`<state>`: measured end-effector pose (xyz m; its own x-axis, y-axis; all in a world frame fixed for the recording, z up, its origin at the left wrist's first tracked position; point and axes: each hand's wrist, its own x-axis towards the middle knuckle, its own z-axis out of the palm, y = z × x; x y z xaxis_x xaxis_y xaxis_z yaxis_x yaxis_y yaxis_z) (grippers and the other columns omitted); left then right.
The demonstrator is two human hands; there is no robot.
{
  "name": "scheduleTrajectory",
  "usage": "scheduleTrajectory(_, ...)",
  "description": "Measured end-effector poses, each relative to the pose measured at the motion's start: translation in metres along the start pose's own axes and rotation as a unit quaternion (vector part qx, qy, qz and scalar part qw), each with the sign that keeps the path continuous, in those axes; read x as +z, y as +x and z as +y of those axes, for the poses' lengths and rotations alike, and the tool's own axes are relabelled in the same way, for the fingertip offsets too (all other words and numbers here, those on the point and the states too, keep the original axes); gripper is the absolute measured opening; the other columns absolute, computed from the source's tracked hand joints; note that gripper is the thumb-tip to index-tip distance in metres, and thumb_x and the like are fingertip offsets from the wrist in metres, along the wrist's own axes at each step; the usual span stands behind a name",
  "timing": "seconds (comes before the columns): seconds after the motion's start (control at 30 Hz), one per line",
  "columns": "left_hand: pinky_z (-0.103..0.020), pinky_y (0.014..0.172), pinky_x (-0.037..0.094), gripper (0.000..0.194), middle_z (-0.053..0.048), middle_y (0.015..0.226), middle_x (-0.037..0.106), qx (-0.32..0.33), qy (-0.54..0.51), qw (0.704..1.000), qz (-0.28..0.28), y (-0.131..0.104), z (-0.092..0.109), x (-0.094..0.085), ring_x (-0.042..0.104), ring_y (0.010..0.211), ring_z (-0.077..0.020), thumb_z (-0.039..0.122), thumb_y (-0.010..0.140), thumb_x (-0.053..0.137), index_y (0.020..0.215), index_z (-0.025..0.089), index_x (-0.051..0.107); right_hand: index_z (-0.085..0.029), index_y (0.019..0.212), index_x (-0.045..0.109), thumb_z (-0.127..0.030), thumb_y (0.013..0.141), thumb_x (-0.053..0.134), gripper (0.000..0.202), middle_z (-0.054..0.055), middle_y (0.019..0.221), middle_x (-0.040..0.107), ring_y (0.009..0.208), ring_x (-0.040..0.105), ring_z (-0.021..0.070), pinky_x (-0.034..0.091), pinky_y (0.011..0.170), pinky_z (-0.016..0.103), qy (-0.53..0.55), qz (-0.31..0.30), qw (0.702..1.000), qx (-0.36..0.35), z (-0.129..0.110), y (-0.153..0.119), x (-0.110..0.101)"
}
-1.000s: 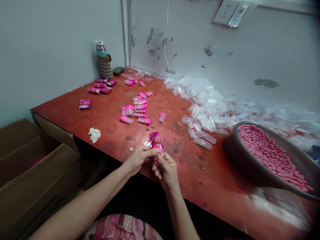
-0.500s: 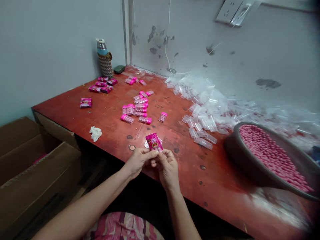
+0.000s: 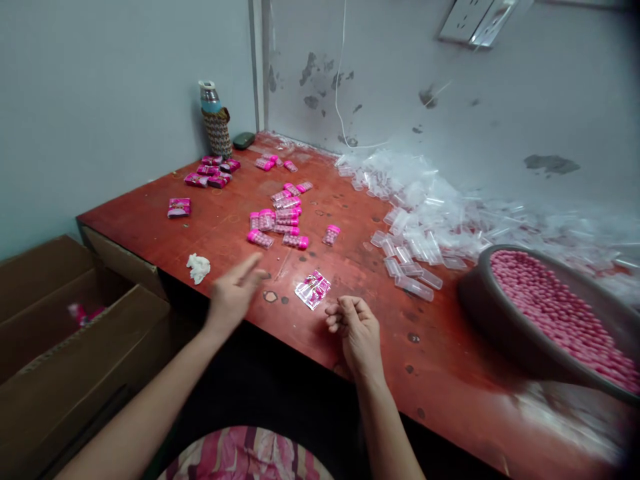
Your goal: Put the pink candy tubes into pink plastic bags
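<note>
My left hand [image 3: 233, 293] is over the table's front edge with fingers stretched out and nothing in it, slightly blurred. To the right, my right hand [image 3: 357, 327] hovers above the table with loosely bent fingers; I see nothing held in it. Between them a shiny pink-and-silver sachet [image 3: 313, 289] lies flat, just beyond my right fingertips. Past my left hand lie several small clear bottles [image 3: 287, 220] with pink caps, filled with pink beads. One such bottle [image 3: 331, 235] is apart from them. A blurred pink item [image 3: 80, 315] shows inside the cardboard box [image 3: 125, 313].
A grey basin [image 3: 480, 293] of pink beads [image 3: 560, 313] stands at the right. Empty clear tubes [image 3: 415, 247] are heaped along the wall. Pink packs [image 3: 213, 172] lie near a flask [image 3: 216, 123] in a knitted sleeve. Crumpled white tissue [image 3: 199, 268] is near the front edge.
The pink sachet that both hands held has left them, and my hands have parted. My left hand moved left, its fingers extended. A blurred pink item now shows higher in the box.
</note>
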<state>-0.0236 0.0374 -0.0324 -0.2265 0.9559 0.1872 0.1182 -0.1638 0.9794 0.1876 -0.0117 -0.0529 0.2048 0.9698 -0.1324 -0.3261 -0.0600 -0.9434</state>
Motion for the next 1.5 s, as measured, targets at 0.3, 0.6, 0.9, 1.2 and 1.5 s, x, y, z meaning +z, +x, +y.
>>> scheduleTrajectory(0.3, -0.045, 0.100, 0.018, 0.032, -0.009, 0.121, 0.052, 0.237, 0.367, 0.863, -0.253, 0.003, -0.049, 0.075, 0.032, 0.121, -0.0255, 0.032, 0.083, 0.043, 0.109, 0.019, 0.056, -0.017, 0.076, 0.052, -0.038, 0.077, 0.054, 0.021, 0.000, 0.065, 0.060, 0.049, 0.054, 0.0086, 0.042, 0.044, 0.018, -0.086, -0.011, 0.996, 0.016, -0.001, 0.002, -0.011)
scheduleTrajectory(0.6, -0.043, 0.099, 0.024, 0.028, -0.006, 0.117, 0.055, 0.178, 0.182, 0.940, -0.226, -0.012, -0.030, 0.076, 0.039, 0.118, -0.0221, 0.026, 0.081, 0.046, 0.106, 0.023, 0.059, -0.020, 0.096, 0.048, -0.034, 0.070, 0.062, 0.032, -0.001, 0.073, 0.062, 0.061, 0.058, 0.0117, 0.046, 0.050, 0.021, -0.070, 0.028, 0.997, -0.026, 0.007, 0.028, 0.006)
scheduleTrajectory(0.9, -0.030, 0.065, 0.045, 0.038, -0.007, 0.077, 0.066, -0.154, -0.073, 0.952, -0.255, -0.011, -0.006, 0.064, 0.060, 0.073, -0.0216, 0.046, 0.067, 0.059, 0.087, 0.014, 0.068, -0.018, 0.090, 0.050, -0.026, 0.062, 0.069, 0.034, -0.009, 0.053, 0.052, 0.041, 0.044, 0.0047, 0.034, 0.040, 0.014, -0.028, -0.061, 0.998, 0.020, -0.012, 0.044, 0.005)
scheduleTrajectory(1.2, -0.024, 0.053, 0.044, 0.026, -0.004, 0.055, 0.060, -0.281, -0.185, 0.910, -0.244, -0.013, -0.014, 0.058, 0.054, 0.052, -0.0122, 0.033, 0.057, 0.072, 0.060, 0.009, 0.065, -0.016, 0.079, 0.057, -0.046, 0.076, 0.046, 0.032, 0.004, 0.062, 0.063, 0.050, 0.058, 0.0139, 0.043, 0.049, 0.024, -0.460, -0.051, 0.885, -0.045, -0.026, 0.100, 0.007)
scheduleTrajectory(1.5, -0.019, 0.049, 0.049, 0.016, -0.004, 0.059, 0.061, -0.375, -0.299, 0.871, -0.104, -0.010, -0.006, 0.053, 0.056, 0.051, -0.0094, 0.021, 0.060, 0.071, 0.060, 0.009, 0.061, -0.004, 0.099, 0.057, -0.055, 0.066, 0.053, 0.060, 0.029, 0.100, 0.058, 0.097, 0.054, 0.0357, 0.041, 0.076, 0.040, -0.648, 0.103, 0.754, -0.036, -0.028, 0.193, 0.034)
